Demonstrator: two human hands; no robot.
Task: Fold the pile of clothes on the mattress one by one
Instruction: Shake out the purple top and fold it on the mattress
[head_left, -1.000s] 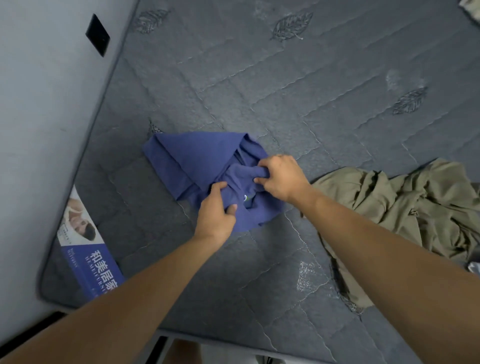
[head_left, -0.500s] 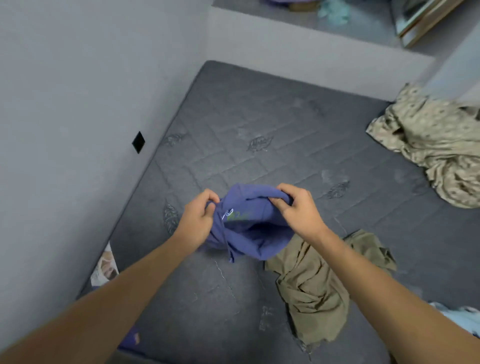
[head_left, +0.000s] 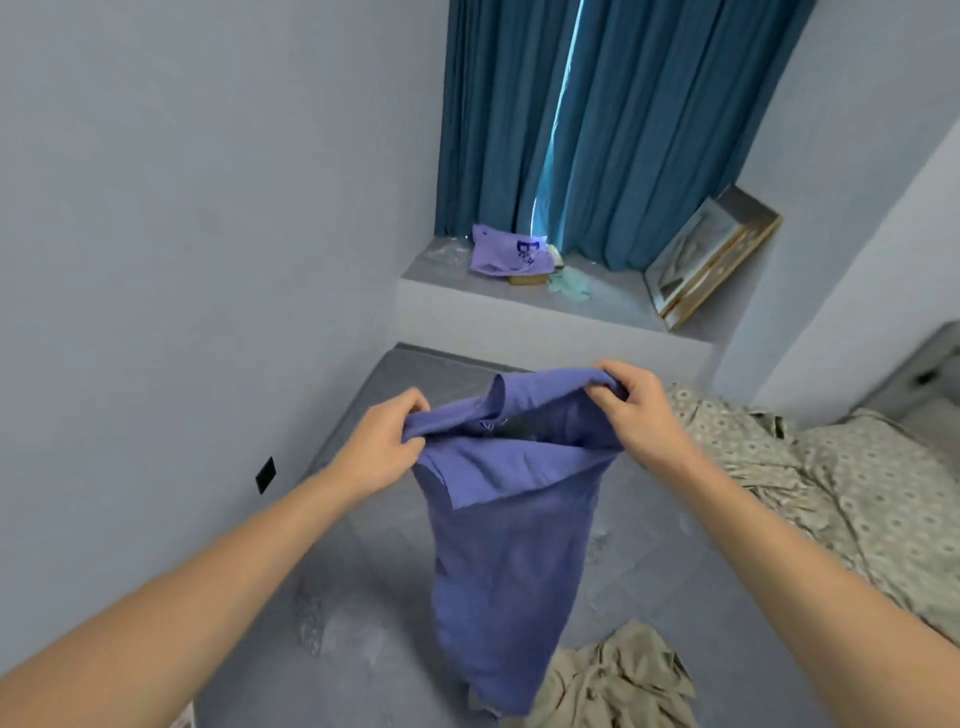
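A blue-purple garment (head_left: 506, 566) hangs in the air above the grey mattress (head_left: 363, 639). My left hand (head_left: 382, 447) pinches its top edge on the left, and my right hand (head_left: 636, 410) pinches the top edge on the right. The cloth droops down between my arms, with one flap folded over near the top. A crumpled khaki garment (head_left: 618, 680) lies on the mattress below, near the bottom of the view.
A patterned beige sheet (head_left: 831, 499) is bunched at the right of the mattress. A grey wall (head_left: 182, 260) runs along the left. Beyond the mattress a ledge (head_left: 613, 296) holds a purple bag, a framed picture and small items under teal curtains.
Both hands have lifted the blue garment off the mattress and spread apart, so it now hangs open. The view has tilted up toward the window ledge.
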